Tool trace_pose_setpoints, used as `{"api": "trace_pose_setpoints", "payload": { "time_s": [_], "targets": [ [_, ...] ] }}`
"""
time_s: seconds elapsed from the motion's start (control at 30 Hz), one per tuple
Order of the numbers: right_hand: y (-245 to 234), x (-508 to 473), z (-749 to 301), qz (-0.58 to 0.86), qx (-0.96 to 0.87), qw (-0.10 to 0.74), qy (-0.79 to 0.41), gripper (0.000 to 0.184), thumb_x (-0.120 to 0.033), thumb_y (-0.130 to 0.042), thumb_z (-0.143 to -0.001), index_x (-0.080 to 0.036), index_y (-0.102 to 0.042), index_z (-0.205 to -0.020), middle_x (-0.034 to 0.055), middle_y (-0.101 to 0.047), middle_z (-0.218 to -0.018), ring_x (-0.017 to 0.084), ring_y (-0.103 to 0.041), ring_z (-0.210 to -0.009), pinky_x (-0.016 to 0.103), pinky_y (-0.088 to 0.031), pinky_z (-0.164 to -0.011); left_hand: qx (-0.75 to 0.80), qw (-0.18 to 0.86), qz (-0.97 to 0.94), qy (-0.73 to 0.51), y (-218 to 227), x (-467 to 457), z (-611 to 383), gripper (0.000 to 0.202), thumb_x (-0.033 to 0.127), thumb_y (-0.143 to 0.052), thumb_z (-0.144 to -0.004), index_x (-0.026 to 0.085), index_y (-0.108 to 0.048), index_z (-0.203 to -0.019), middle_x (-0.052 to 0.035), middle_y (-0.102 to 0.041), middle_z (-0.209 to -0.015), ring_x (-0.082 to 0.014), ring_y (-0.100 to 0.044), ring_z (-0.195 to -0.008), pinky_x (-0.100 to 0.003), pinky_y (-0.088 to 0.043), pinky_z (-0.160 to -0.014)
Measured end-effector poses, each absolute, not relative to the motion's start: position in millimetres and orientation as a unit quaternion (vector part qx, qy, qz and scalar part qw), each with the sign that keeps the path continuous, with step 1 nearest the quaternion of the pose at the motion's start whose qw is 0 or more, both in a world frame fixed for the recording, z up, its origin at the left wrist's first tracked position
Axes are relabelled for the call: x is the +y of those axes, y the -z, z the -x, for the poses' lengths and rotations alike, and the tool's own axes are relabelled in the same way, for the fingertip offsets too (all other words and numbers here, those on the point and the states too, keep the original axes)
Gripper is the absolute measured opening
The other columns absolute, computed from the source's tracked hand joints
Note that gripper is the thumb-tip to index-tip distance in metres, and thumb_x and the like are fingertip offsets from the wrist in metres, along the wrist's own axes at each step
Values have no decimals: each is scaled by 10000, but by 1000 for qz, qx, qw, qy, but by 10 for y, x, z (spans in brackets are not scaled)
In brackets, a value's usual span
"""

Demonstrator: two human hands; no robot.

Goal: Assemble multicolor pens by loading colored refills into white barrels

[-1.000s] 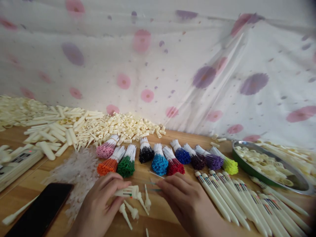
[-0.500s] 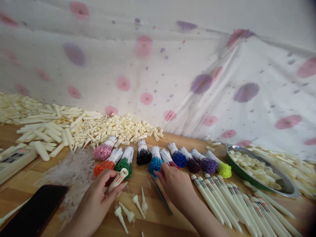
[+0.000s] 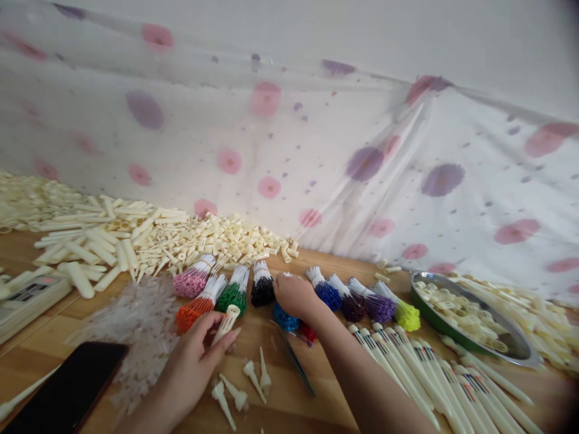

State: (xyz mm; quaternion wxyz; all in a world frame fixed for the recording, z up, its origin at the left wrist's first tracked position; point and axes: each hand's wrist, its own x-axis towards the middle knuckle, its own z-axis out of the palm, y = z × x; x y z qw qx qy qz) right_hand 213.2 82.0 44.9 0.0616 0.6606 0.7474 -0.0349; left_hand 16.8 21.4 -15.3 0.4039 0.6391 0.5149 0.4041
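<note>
My left hand (image 3: pixel 194 355) is closed around a short cream pen barrel (image 3: pixel 227 322), its round end tilted up toward the back. A bit of red shows in its slots. My right hand (image 3: pixel 296 296) reaches over the light blue bundle of ink refills (image 3: pixel 286 318), fingers curled down beside the black refill bundle (image 3: pixel 262 284). What its fingertips hold, if anything, is hidden. Part of the red bundle (image 3: pixel 307 331) shows under the right wrist. Below the hands lie tweezers (image 3: pixel 296 361) and several small white cone-shaped pen tips (image 3: pixel 235 393).
More refill bundles stand in a row, among them green (image 3: pixel 233 292), orange (image 3: pixel 199 307) and yellow (image 3: pixel 406 313). Finished-looking multicolour pens (image 3: pixel 416 361) lie at right near an oval dish (image 3: pixel 474 316) of parts. At left are a phone (image 3: pixel 67 386), clear small pieces (image 3: pixel 140 337) and heaped barrels (image 3: pixel 99 241).
My right hand has moved away and slightly left, from near the tweezers to over the light blue bundle. The left hand keeps the pen barrel, now turned more upright.
</note>
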Motion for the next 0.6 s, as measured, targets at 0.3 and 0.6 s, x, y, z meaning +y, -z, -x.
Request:
{"api": "trace_pose_setpoints", "payload": {
  "time_s": [0.3, 0.6],
  "targets": [
    [-390, 912, -2217, -607, 788, 94, 25, 259, -305, -527, -905, -152, -555, -1112, 71, -592, -1099, 195, -602, -925, 399, -507, -788, 480, 469, -605, -429, -16, 338, -399, 206, 394, -636, -750, 207, -608, -832, 6, -646, -747, -192, -618, -733, -281, -483, -696],
    [-487, 1089, -2363, -561, 816, 126, 50, 259, -299, -532, -903, -151, -554, -1114, 70, -590, -1100, 193, -604, -918, 392, -512, -778, 449, 590, -485, -464, -100, 576, -731, 273, 396, -714, -678, 163, -620, -784, -47, -673, -828, -242, -674, -850, -346, -565, -703]
  ]
}}
